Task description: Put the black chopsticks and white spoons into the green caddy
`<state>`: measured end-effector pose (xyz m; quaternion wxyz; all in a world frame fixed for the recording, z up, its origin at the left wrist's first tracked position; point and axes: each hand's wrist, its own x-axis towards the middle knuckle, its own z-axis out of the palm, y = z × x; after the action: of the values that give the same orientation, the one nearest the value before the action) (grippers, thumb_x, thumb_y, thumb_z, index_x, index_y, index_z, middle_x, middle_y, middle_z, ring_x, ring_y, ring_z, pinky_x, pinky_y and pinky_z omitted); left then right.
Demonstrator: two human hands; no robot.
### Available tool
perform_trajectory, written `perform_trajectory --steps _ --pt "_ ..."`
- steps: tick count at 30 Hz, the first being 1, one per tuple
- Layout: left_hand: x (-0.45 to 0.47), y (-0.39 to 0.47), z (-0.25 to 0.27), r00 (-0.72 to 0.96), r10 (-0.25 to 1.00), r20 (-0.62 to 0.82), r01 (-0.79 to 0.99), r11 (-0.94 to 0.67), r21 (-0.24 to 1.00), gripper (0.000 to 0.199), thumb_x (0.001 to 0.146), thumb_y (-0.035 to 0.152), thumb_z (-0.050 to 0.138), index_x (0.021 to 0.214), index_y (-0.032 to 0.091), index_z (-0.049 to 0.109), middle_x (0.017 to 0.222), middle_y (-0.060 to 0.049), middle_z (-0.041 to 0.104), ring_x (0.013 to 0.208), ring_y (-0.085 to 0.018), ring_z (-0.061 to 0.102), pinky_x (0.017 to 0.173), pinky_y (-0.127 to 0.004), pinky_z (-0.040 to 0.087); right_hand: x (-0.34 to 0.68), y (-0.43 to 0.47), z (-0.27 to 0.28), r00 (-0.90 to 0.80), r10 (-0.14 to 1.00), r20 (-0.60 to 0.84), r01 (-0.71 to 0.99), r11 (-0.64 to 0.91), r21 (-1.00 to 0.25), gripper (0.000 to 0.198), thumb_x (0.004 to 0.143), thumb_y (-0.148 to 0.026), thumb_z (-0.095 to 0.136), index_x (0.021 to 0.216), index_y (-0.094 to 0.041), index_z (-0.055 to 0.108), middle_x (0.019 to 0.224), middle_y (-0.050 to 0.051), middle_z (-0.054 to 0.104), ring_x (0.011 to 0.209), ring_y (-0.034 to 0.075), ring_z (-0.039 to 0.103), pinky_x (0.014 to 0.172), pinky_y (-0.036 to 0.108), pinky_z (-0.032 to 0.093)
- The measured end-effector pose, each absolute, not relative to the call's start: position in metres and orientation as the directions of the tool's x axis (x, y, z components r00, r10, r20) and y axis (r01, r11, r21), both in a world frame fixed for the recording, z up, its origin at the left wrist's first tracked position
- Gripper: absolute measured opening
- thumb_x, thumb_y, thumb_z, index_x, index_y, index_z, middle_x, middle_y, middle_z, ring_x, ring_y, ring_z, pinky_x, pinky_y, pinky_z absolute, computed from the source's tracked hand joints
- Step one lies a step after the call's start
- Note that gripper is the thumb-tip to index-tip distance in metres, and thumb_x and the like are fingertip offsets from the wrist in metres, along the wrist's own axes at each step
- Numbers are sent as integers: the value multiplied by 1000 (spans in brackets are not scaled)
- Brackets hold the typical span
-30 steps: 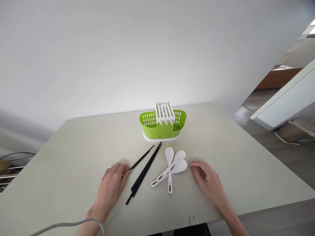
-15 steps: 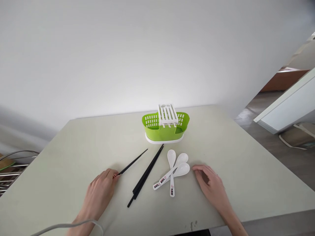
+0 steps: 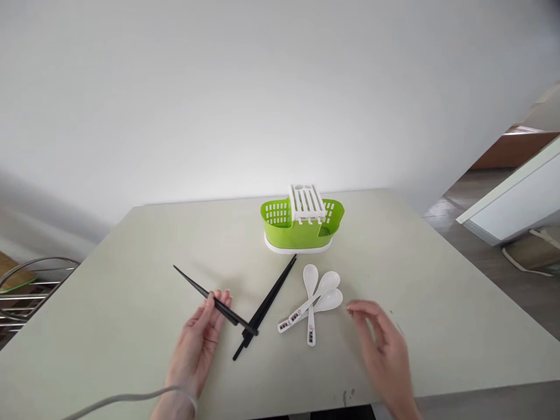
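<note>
1. Head view, landmark: the green basket (image 3: 286, 237) stands on the table (image 3: 131, 280), with a white rack (image 3: 310, 216) bridging its top.
2. Head view, left grip: the left hand (image 3: 201, 338) is in front of the basket, to its left, palm rolled partly upward. Thumb and fingers are closed in a pinch on the held chopsticks (image 3: 226, 310) partway along their length.
3. Head view, governing relation: the held chopsticks run across the left grip on a slant. The thin tips point left, away from the basket; the thick ends project rightward, crossing in view above the loose chopsticks (image 3: 271, 297). The left hand is the nearer hand to both sets.
4. Head view, loose set: its long axis aims at the basket, thin tips near the base, thick ends toward the person.
5. Head view, right grip: the right hand (image 3: 380, 347) is in front of the basket, to its right, just beside the crossed white spoons (image 3: 310, 306). Its fingers are curved and nothing is visible in them.
6. Head view, limits: blur conceals the right fingertip gap. Contact between the two chopstick sets cannot be confirmed. The loose count is unclear. A grey cable (image 3: 126, 398) crosses the left wrist.
</note>
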<state>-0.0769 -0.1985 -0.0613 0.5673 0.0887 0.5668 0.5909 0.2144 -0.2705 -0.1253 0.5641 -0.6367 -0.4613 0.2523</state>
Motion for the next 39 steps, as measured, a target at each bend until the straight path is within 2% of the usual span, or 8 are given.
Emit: perform_trajectory --steps 4,7,11,15,22,27,34,39 --pt "-39 -217 -66 -227 780 -583 -627 341 700 15 98 1 59 99 7 73 116 -16 78 105 -22 79 94 -28 66 147 -280 -93 404 890 211 111 181 -977 33 104 -45 57 126 -26 71 135 12 70 125 29 64 101 43 55" --pt "-19 -232 -63 -141 811 -568 -620 375 689 7 94 5 70 99 9 72 116 -15 78 109 -24 78 98 -31 65 116 -275 -82 402 910 102 1 111 -994 44 109 -48 43 139 -27 67 147 10 65 123 27 66 101 43 55" --pt "-4 -251 -63 -6 861 -508 -581 411 703 26 83 25 88 97 13 69 107 -12 80 109 -27 77 99 -35 64 101 -267 -82 364 931 28 -114 74 -991 51 111 -52 35 135 -24 70 143 10 67 125 26 65 101 40 55" --pt "2 -265 -70 81 886 -456 -506 431 747 40 81 42 89 102 16 67 105 -10 80 111 -27 76 101 -37 61 92 -271 -84 308 951 -28 -176 29 -984 48 110 -55 37 125 -25 71 136 9 71 121 24 66 97 38 56" --pt "-8 -272 -73 136 901 -411 -333 433 838 42 84 55 83 97 20 64 102 -7 80 109 -27 74 97 -37 59 90 -285 -95 206 973 -107 -182 -69 -981 46 106 -62 44 126 -29 68 135 10 71 126 27 65 104 41 54" --pt "-21 -272 -73 383 852 -357 -130 432 892 43 88 59 76 97 19 64 95 -9 79 95 -24 75 90 -37 59 121 -276 -90 43 990 -136 -109 -131 -985 55 104 -65 46 140 -26 62 137 11 71 126 27 67 103 38 56" --pt "-28 -271 -65 545 750 -375 156 348 924 38 95 55 68 89 20 56 93 -12 81 85 -22 77 82 -32 57 154 -253 -47 -42 993 -113 -84 -116 -990 47 100 -62 61 121 -21 69 106 11 82 89 25 78 84 36 58" --pt "-35 -257 -62 592 722 -359 201 298 933 37 96 53 68 86 21 53 91 -10 82 88 -22 79 81 -31 58 164 -244 -30 -138 978 -157 -17 -161 -987 44 98 -63 63 104 -21 73 104 9 82 92 24 79 87 35 59"
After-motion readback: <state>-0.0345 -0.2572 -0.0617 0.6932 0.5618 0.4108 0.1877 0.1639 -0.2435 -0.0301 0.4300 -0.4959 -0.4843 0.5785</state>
